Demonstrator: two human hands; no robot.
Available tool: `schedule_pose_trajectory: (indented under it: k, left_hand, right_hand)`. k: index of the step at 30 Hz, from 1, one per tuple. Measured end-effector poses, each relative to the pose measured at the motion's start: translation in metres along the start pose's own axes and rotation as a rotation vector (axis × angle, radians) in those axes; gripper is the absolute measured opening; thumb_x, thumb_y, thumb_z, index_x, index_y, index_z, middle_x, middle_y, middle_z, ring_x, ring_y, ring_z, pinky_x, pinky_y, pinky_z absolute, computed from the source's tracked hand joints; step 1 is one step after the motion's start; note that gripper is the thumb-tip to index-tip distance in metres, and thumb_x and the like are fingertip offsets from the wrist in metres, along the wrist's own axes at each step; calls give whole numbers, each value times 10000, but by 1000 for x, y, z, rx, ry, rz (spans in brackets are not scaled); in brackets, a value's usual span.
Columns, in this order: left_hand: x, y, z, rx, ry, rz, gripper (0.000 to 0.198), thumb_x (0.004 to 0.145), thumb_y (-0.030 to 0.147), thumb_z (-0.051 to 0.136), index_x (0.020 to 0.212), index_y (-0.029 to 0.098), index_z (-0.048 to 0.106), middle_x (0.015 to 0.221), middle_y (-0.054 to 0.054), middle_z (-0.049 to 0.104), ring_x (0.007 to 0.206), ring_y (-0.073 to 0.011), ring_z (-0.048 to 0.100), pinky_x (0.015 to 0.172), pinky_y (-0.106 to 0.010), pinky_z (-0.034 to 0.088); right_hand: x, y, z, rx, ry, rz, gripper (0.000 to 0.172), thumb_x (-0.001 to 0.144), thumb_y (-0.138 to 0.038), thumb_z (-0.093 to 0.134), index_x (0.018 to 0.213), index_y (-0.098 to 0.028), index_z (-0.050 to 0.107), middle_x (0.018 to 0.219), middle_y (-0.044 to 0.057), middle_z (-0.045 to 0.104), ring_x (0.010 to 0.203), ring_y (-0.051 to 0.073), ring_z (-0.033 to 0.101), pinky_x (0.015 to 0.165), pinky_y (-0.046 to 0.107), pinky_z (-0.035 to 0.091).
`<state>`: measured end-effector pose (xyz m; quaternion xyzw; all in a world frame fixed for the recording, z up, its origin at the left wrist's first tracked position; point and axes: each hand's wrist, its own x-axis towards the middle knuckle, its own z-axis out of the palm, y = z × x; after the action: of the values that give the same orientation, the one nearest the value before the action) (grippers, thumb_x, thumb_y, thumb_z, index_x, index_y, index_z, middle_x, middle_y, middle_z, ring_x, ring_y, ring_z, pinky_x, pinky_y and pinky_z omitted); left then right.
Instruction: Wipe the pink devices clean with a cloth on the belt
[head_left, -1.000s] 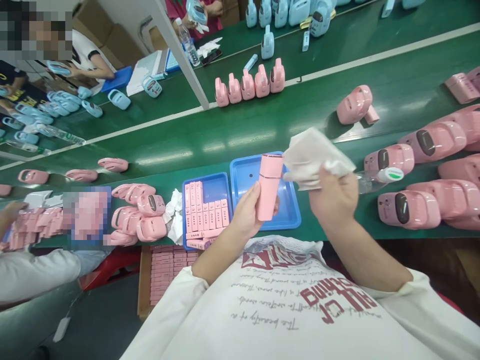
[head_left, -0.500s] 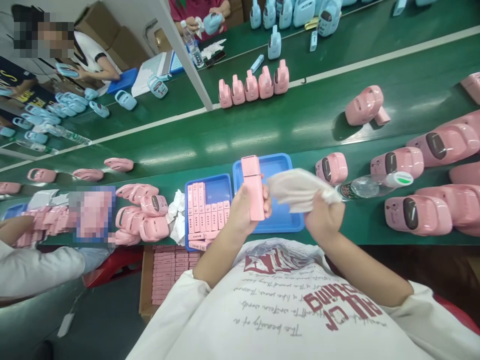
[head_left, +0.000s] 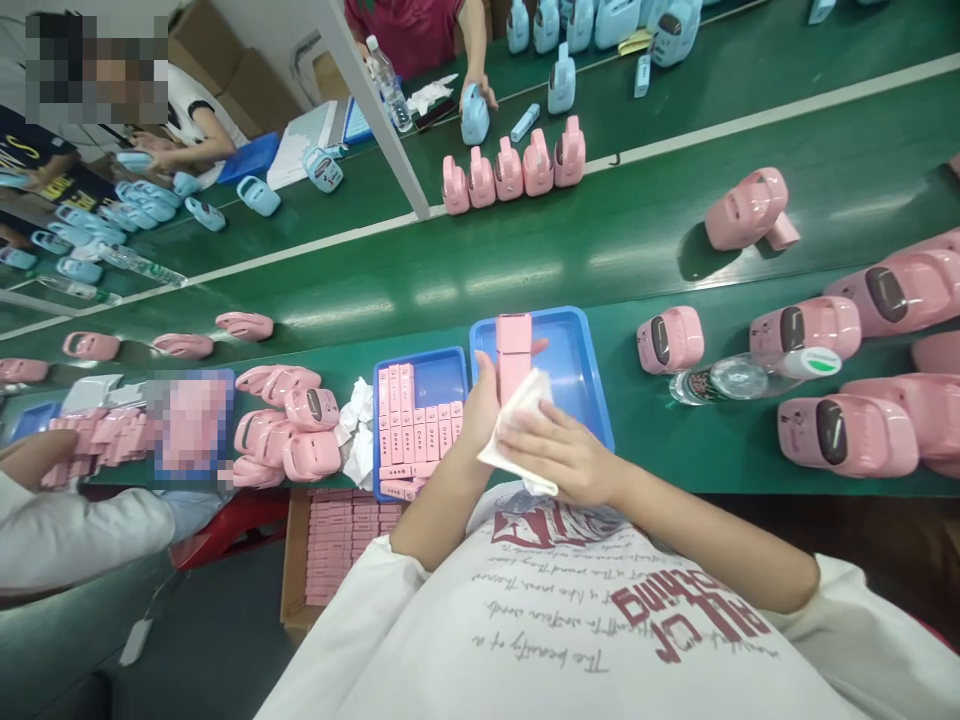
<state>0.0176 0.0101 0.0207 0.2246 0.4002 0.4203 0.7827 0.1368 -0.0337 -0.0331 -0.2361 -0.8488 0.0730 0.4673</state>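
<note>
L hand (head_left: 484,402): curled rnd pink device (head_left: 514,342), part hidden
R hand (head_left: 561,448): laid near-flat, white cloth (head_left: 531,396) held agst device's near end
Pink device: held above R blue tray (head_left: 571,352)
Bottle (head_left: 733,380): laid amid pink units (head_left: 671,340)
L blue tray (head_left: 433,375): part-filled w/ pink sticks (head_left: 409,420)
Tissues (head_left: 360,425): bunched alongside

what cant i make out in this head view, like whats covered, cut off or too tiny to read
All in the head view:
- Lower part of the pink piece: hidden by the white cloth and right grip.
- Most fingers of the left grip: behind the pink piece.
- Far end of the pink case: cut off by the right edge.
- Printing on the small pink boxes: too small to read.
</note>
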Motion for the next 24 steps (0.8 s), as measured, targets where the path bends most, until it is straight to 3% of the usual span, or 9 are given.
schedule_pose_trajectory:
  k: [2,3,6,9,11,15,18,20,24]
  left_hand:
    - [0,2,-3,33,6,82,595,717,718,587,924,161,630,627,17,565,506,-88,507,495,-223,431]
    - [0,0,-4,58,20,109,592,673,712,636,883,160,613,630,20,568,509,-89,515,492,-220,431]
    - [10,-13,-10,155,20,88,605,630,722,661,837,162,564,651,8,588,501,-100,531,469,-225,421]
    - [39,-35,-26,315,98,48,520,799,669,520,926,168,571,725,-5,608,548,-103,550,523,-237,448]
    - [66,-52,-42,570,243,-64,453,920,557,392,886,149,586,710,-12,600,602,-102,554,595,-236,454]
    - [119,-84,-62,708,321,-180,341,916,362,515,727,91,598,644,-50,591,698,-162,588,687,-287,458]
    - [149,-98,-60,753,369,-186,235,906,317,551,925,95,627,909,-71,651,867,-174,616,792,-332,503]
    - [163,-99,-56,771,383,-189,285,906,339,558,1096,130,593,1054,-70,630,907,-165,622,792,-359,537]
    - [167,-78,-67,851,416,-127,300,888,247,583,1161,123,591,1034,-82,654,870,-147,631,800,-312,528]
  right_hand:
    - [-11,5,5,-9,1,-11,381,958,-284,378,1276,-236,582,1195,60,668,1292,146,486,1150,387,320]
    - [-13,9,6,-15,39,59,378,957,-320,376,1242,-233,609,1171,75,678,1254,168,527,1128,402,354]
    - [-16,27,2,44,205,560,483,931,-502,369,1101,-175,681,1005,119,716,1084,261,638,978,435,489]
    - [-19,47,-9,209,384,1144,570,881,-621,393,952,-139,689,782,88,698,840,256,685,742,367,565]
    - [-25,56,-15,314,516,1344,570,835,-656,451,935,-137,666,775,76,690,796,235,679,677,333,562]
    - [-42,62,-13,504,699,1428,537,735,-654,586,921,-152,634,863,84,699,843,226,681,726,341,574]
    - [-57,66,-6,525,735,1471,506,700,-645,621,894,-177,612,909,93,701,890,256,687,754,393,589]
    - [-66,70,-5,500,709,1496,445,700,-624,630,865,-211,607,918,96,704,951,292,681,776,428,594]
    - [-77,78,-18,534,639,1524,239,751,-531,628,776,-295,606,939,92,707,1112,315,623,857,399,571]
